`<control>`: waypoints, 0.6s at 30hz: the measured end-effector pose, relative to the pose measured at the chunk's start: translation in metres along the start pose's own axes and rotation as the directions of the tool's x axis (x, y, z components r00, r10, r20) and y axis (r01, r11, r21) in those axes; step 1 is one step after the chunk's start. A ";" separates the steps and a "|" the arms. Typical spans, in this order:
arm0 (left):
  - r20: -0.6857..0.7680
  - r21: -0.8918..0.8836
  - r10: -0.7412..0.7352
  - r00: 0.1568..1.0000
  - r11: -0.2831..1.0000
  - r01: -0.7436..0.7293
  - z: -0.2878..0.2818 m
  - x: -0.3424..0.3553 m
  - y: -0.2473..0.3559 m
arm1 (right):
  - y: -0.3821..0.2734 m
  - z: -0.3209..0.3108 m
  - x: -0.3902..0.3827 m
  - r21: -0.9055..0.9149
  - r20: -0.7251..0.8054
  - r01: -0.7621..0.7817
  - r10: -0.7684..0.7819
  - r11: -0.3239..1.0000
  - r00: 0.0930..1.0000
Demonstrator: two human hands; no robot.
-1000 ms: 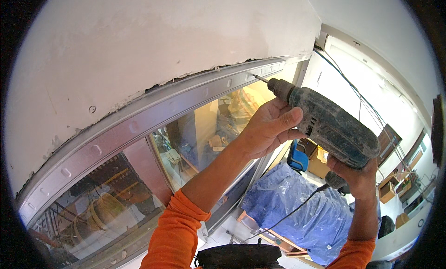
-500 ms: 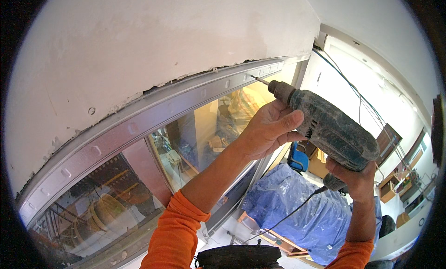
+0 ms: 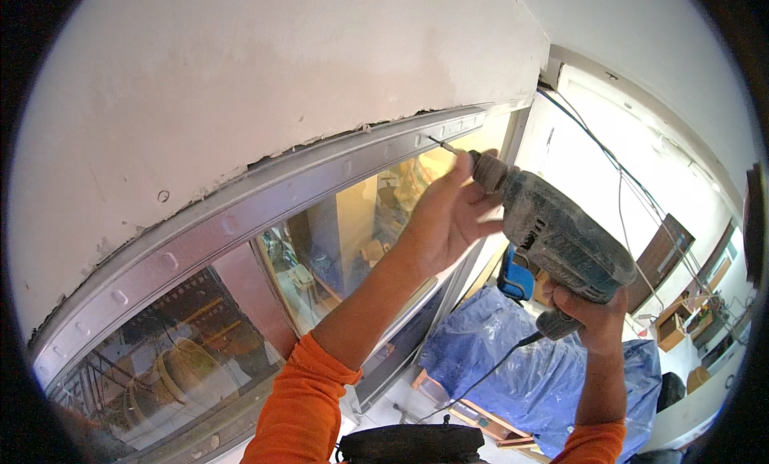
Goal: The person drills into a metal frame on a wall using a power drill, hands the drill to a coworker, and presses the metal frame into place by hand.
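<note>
Our right hand (image 3: 593, 313) grips the drill (image 3: 565, 236), bit (image 3: 442, 144) near the top edge of the frame (image 3: 256, 200); our left hand (image 3: 447, 224) spreads loosely at the drill's nose, open room below.

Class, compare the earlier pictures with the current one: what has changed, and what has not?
The left hand has left the body of the drill and moved toward its chuck, fingers spread; whether it touches is unclear. The drill's rear and the right hand have shifted down and left in the picture. The right hand still grips the handle; the bit stays pointed at the metal frame.
</note>
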State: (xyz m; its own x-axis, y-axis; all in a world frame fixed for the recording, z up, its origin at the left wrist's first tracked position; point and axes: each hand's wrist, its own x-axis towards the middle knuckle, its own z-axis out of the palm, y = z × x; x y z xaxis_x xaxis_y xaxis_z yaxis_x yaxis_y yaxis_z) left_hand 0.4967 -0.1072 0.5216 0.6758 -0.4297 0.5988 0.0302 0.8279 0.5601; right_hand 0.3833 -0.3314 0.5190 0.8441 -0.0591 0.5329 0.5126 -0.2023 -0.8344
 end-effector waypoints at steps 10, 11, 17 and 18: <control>-0.286 -0.046 0.192 0.939 0.976 -0.213 -0.031 0.012 0.012 | 0.060 0.020 -0.003 0.400 0.112 -0.053 0.009 0.915 0.994; -0.288 -0.035 0.194 0.938 0.977 -0.212 -0.035 0.012 0.013 | 0.065 0.022 -0.002 0.431 0.122 -0.057 0.004 0.901 0.993; -0.195 0.088 0.201 0.960 0.978 -0.187 -0.029 0.005 0.013 | 0.093 0.028 -0.010 0.573 0.106 -0.058 -0.003 0.817 0.994; -0.132 0.130 0.190 0.973 0.976 -0.173 -0.024 0.003 0.011 | 0.106 0.024 -0.015 0.617 0.088 -0.034 -0.026 0.786 0.996</control>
State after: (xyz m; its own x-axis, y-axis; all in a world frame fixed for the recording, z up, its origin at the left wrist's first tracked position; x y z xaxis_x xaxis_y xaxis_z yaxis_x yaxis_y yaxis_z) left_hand 0.5167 -0.0911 0.5160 0.7603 -0.2130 0.6136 -0.1834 0.8359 0.5174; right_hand 0.4287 -0.3283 0.4188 0.8409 0.0322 0.5402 0.4715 0.4462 -0.7606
